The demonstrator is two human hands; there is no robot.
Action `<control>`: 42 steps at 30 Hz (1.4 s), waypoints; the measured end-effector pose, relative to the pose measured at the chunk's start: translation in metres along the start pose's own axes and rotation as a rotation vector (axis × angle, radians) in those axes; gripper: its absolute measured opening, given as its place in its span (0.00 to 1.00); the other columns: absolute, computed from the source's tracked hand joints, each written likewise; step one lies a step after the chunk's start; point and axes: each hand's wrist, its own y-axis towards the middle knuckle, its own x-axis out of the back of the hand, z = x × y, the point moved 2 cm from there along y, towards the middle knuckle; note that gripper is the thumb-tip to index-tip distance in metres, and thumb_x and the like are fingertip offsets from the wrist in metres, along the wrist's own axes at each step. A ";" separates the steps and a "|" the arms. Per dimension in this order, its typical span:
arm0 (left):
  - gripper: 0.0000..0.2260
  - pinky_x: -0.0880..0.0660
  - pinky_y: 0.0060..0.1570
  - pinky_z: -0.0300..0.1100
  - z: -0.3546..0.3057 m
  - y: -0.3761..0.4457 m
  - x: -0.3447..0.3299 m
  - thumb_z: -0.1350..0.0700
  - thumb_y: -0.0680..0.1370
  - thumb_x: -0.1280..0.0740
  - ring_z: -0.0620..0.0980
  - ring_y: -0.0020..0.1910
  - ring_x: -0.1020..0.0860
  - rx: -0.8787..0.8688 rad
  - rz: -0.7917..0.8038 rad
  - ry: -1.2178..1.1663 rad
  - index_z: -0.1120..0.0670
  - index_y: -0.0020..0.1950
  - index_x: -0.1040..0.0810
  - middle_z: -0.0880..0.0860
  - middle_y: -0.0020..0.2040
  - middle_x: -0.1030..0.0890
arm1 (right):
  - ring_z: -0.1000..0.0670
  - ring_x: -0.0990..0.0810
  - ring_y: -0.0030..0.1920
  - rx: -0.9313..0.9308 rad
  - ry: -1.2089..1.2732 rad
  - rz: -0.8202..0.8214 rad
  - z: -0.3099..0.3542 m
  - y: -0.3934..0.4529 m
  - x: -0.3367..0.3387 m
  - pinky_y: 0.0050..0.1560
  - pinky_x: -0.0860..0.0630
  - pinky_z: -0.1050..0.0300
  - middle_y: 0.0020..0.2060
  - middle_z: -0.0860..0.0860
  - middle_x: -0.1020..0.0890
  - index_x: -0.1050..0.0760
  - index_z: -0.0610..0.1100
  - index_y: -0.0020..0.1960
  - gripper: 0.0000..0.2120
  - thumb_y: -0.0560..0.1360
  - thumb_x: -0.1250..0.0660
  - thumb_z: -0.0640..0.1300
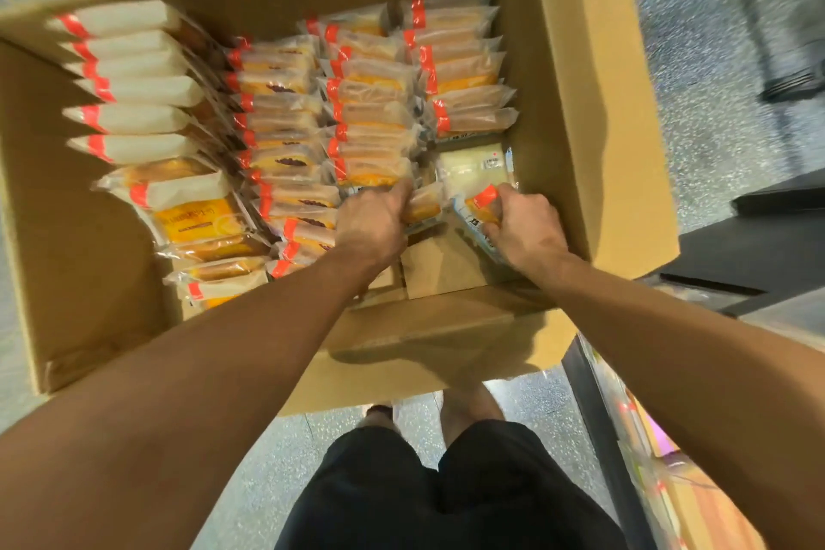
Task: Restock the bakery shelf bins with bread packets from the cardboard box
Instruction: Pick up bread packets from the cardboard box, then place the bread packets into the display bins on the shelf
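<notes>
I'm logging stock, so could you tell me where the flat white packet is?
In the head view, the flat white packet lies in the cardboard box, right side, just beyond the right hand.

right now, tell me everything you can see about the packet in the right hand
The packet is a small clear plastic wrap with a red-orange band at its upper end, a pale blue edge with dark print, and a yellow-orange bread inside. It is tilted, low in the near right corner of the cardboard box, over bare cardboard. The right hand grips it with curled fingers; a flat white packet lies just beyond it.

Cardboard box, seemingly on speckled floor
</notes>
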 end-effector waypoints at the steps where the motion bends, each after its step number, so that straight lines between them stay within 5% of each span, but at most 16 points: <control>1: 0.23 0.26 0.44 0.49 -0.002 -0.003 0.013 0.57 0.72 0.31 0.61 0.50 0.21 -0.020 -0.003 0.018 0.48 0.66 0.31 0.56 0.53 0.19 | 0.37 0.20 0.53 -0.005 0.017 -0.016 0.002 -0.006 0.008 0.52 0.25 0.50 0.50 0.42 0.18 0.27 0.44 0.58 0.13 0.77 0.31 0.46; 9: 0.20 0.31 0.40 0.46 -0.041 -0.055 0.142 0.56 0.70 0.32 0.61 0.51 0.21 -0.245 -0.178 0.200 0.48 0.62 0.27 0.54 0.52 0.19 | 0.37 0.20 0.49 -0.030 0.198 -0.286 0.023 -0.113 0.103 0.42 0.29 0.52 0.46 0.40 0.17 0.25 0.47 0.56 0.13 0.73 0.29 0.48; 12: 0.17 0.24 0.44 0.47 -0.078 -0.084 0.186 0.54 0.71 0.33 0.62 0.50 0.19 -0.332 -0.231 0.219 0.48 0.60 0.24 0.56 0.51 0.17 | 0.36 0.20 0.46 -0.055 0.250 -0.404 0.014 -0.182 0.135 0.38 0.34 0.54 0.42 0.40 0.19 0.29 0.49 0.51 0.09 0.73 0.32 0.46; 17: 0.14 0.23 0.46 0.48 -0.180 -0.148 0.222 0.56 0.71 0.33 0.61 0.50 0.19 -0.551 -0.275 0.281 0.46 0.56 0.26 0.55 0.50 0.17 | 0.36 0.20 0.52 -0.202 0.280 -0.574 -0.032 -0.311 0.164 0.46 0.25 0.49 0.49 0.40 0.17 0.25 0.48 0.59 0.13 0.76 0.33 0.50; 24: 0.12 0.26 0.46 0.47 -0.357 -0.290 0.216 0.55 0.73 0.33 0.61 0.51 0.19 -0.894 -0.343 0.307 0.47 0.56 0.27 0.54 0.51 0.18 | 0.37 0.19 0.53 -0.490 0.198 -0.815 -0.145 -0.507 0.167 0.45 0.25 0.47 0.52 0.42 0.18 0.29 0.48 0.59 0.14 0.77 0.34 0.52; 34: 0.18 0.24 0.45 0.48 -0.597 -0.542 0.171 0.56 0.72 0.33 0.60 0.52 0.19 -1.244 -0.411 0.139 0.44 0.60 0.25 0.54 0.52 0.17 | 0.37 0.20 0.49 -0.816 -0.040 -1.051 -0.300 -0.830 0.140 0.40 0.28 0.50 0.51 0.45 0.18 0.29 0.47 0.57 0.11 0.76 0.37 0.42; 42: 0.14 0.27 0.40 0.45 -0.739 -0.678 0.185 0.55 0.71 0.32 0.61 0.49 0.20 -1.444 -0.506 0.072 0.44 0.54 0.29 0.54 0.49 0.19 | 0.38 0.24 0.52 -0.963 -0.299 -1.213 -0.388 -0.972 0.172 0.44 0.35 0.48 0.51 0.46 0.19 0.29 0.45 0.61 0.15 0.75 0.38 0.39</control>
